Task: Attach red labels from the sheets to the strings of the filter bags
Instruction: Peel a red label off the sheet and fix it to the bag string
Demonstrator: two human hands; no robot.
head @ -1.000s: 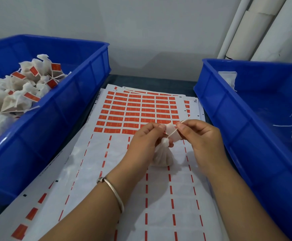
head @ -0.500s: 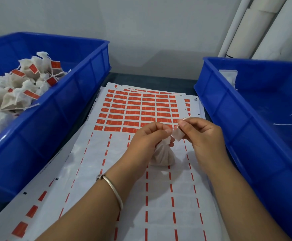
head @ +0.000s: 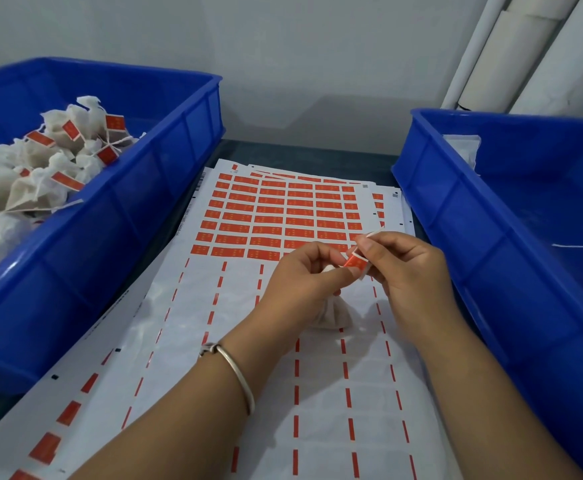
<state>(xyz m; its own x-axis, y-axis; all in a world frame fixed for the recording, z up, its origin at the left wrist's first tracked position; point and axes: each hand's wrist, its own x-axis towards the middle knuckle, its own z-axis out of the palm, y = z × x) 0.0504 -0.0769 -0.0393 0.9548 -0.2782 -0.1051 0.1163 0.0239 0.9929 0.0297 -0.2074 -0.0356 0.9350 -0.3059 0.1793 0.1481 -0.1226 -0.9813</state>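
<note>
Bench under label sheets (head: 283, 216), blue bins at 9 and 3 o'clock. Both grips pinch red label (head: 355, 262): left hand (head: 304, 282), right hand (head: 408, 268). Red face now showing, earlier white. Filter bag (head: 335, 315) below hands, on sheet.

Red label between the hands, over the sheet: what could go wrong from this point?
1. Both hands, left hand and right hand, pinch the small red label close together; it may fold crooked or stick to a finger instead of the string, which is hard to see here.
2. The filter bag sits below the hands on the label sheet; a tug on the string could drag or tip it.
</note>
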